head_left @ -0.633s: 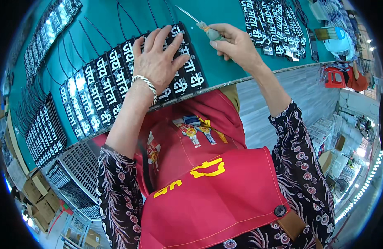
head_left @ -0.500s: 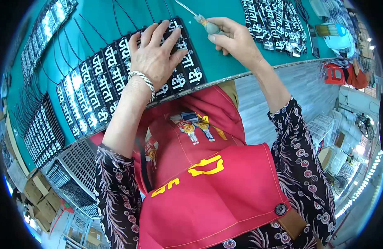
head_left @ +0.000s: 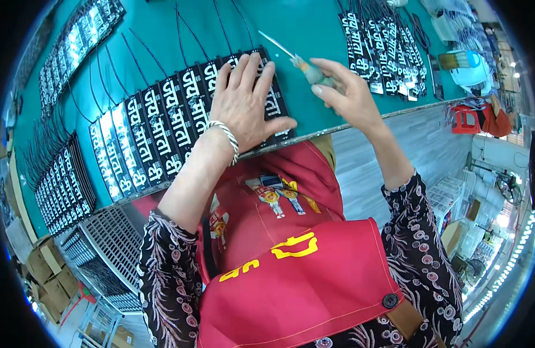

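My left hand (head_left: 245, 103) lies flat, fingers spread, on a row of black rectangular sign plates (head_left: 157, 124) with white lettering and black cords, laid side by side on the green table (head_left: 163, 35). A silver bangle sits on that wrist. My right hand (head_left: 344, 93) hovers just right of the row and grips a thin pointed tool (head_left: 290, 57) with a pale handle, its metal tip aimed up and left over the table.
More black plates lie in rows at the far left (head_left: 59, 180), top left (head_left: 76, 40) and top right (head_left: 383, 40). A brush (head_left: 453, 60) rests near the right table end. Grey crates (head_left: 105, 255) and cardboard boxes (head_left: 47, 278) stand under the table at left.
My right hand with the tool has drawn back slightly toward the table edge. My left hand stays pressed on the plates.
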`<state>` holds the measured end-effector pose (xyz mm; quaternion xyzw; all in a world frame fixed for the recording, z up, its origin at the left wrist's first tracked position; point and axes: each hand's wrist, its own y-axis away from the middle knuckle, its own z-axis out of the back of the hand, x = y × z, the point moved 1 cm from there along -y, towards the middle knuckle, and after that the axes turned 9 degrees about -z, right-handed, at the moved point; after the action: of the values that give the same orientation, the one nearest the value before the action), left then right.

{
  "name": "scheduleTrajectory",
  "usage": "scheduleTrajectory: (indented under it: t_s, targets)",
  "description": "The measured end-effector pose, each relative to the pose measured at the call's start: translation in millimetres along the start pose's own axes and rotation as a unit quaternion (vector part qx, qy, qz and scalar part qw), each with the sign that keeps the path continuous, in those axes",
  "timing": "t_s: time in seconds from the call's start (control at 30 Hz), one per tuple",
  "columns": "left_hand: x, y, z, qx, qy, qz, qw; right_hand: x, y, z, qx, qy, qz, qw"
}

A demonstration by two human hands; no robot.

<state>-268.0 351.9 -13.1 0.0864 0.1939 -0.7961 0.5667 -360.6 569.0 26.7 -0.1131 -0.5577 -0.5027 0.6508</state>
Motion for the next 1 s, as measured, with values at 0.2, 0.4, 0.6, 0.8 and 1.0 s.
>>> scheduleTrajectory:
  t_s: [0.2,0.4,0.6,0.8,1.0]
  targets:
    - [4.0,3.1,3.0,0.038,-0.014,0.016,0.999,14.3,10.4,6.2,-0.028,0.141,0.072,0.987]
    - [8.3,2.2,16.7,0.024,0.056,0.033,0.998,37.4,9.6,2.6,-0.042,0.246,0.162,0.955]
    - [7.0,10.5,10.2,-0.073,0.025,0.038,0.996,52.9,15.7,-5.8,-0.053,0.362,0.207,0.908]
    - [9.0,2.8,11.1,-0.057,0.002,0.059,0.997,65.6,13.7,-5.2,-0.054,0.420,0.231,0.876]
    - [14.3,3.0,9.5,-0.062,-0.001,0.055,0.997,78.1,6.0,-8.9,-0.039,0.443,0.224,0.867]
